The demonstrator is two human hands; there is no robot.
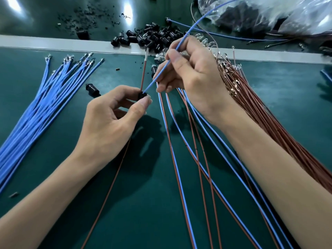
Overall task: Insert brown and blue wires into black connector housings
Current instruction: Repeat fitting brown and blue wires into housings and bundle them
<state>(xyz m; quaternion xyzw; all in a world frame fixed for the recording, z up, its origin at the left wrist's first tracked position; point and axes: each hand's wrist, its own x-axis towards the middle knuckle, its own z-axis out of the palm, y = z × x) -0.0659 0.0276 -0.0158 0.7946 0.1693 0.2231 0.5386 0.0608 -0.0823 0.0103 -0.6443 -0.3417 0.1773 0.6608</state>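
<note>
1. Left hand (109,123): thumb and fingertips pinch a black connector housing (142,96), held just above the green table (53,177); the remaining fingers are curled under.
2. Right hand (195,74): fingers closed in a pinch on a single blue wire (150,84); the wire's lower end meets the top of the held housing, and its free length arcs up and away to the far right.
3. A brown wire (143,76) stands upright out of the same housing; its upper end carries a white section.
4. Blue wire bundle (36,108): lies fanned on the table at left, terminal ends pointing away from the person.
5. Brown wire bundle (269,114): lies at right, partly under the right forearm.
6. Paired blue and brown wires (179,159) lie between the forearms (whether each pair ends in a housing cannot be told).
7. Loose housings (152,36) are heaped across a white strip (71,44); one spare housing (92,89) lies near the left hand; a clear plastic bag (269,13) sits at far right.
</note>
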